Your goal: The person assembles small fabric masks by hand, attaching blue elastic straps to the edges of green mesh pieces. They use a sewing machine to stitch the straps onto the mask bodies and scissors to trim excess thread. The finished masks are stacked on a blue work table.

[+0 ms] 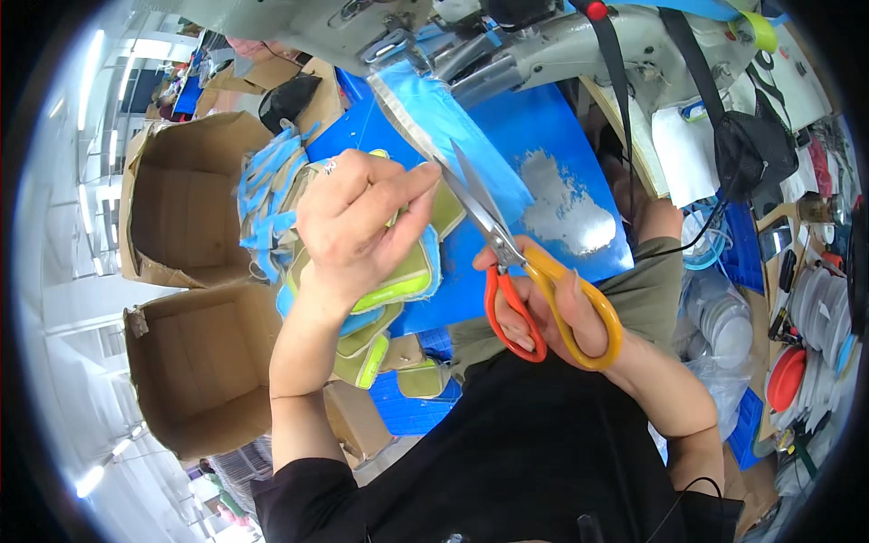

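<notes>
My right hand (579, 308) grips a pair of scissors (493, 231) with one red-orange and one yellow handle loop. Its blades stand apart and point up and left, over a light blue fabric piece (453, 118) with a grey edge strip. My left hand (362, 217) is closed in a pinch, thumb and finger meeting beside the blades, near that grey edge; what it pinches is too small to make out. The fabric piece runs out from under a grey machine head (543, 54). Below my left hand lie stacked olive pieces with bright yellow-green strips (394, 285).
Two open cardboard boxes (140, 204) stand at the left, next to a bundle of blue and tan strips (272, 185). The blue work surface (579, 118) has a worn grey patch. A black pouch (756, 158) hangs at the right, above plastic bags and reels (724, 326).
</notes>
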A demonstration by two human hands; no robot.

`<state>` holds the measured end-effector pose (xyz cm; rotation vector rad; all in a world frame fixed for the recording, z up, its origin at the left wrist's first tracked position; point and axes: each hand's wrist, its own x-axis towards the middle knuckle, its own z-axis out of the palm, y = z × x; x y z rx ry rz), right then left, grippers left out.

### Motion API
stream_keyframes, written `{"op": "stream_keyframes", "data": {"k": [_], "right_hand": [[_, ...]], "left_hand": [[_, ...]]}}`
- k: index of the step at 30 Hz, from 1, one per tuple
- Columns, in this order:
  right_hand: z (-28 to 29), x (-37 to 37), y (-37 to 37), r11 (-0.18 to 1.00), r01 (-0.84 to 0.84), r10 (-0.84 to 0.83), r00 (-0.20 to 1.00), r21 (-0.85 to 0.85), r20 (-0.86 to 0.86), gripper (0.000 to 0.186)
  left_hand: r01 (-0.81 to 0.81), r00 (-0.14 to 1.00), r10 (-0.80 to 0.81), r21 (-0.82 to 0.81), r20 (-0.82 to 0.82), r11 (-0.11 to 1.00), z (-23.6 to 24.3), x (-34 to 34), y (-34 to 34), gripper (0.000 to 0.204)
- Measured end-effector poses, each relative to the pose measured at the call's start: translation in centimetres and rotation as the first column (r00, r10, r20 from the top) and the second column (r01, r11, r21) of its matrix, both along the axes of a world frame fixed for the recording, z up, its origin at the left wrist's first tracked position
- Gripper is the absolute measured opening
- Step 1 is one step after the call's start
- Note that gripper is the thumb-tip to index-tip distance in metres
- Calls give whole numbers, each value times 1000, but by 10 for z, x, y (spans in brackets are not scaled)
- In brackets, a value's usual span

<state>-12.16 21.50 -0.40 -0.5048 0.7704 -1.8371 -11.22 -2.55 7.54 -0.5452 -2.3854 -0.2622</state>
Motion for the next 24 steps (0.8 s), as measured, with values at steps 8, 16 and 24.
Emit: {"op": "stream_keyframes", "data": {"k": [8, 16, 24], "right_hand": [[-2, -1, -6, 998, -59, 59, 998, -38, -2, 99], [-6, 7, -21, 976, 11, -1, 999, -219, 43, 92], [1, 8, -31, 956, -39, 45, 999, -289, 14, 92]], "left_hand": [[57, 998, -55, 81, -25, 995, -6, 3, -12, 27], [92, 994, -106, 454, 5, 886, -22, 13, -16, 26], [63, 982, -172, 738, 73, 671, -20, 20, -10, 10]]}}
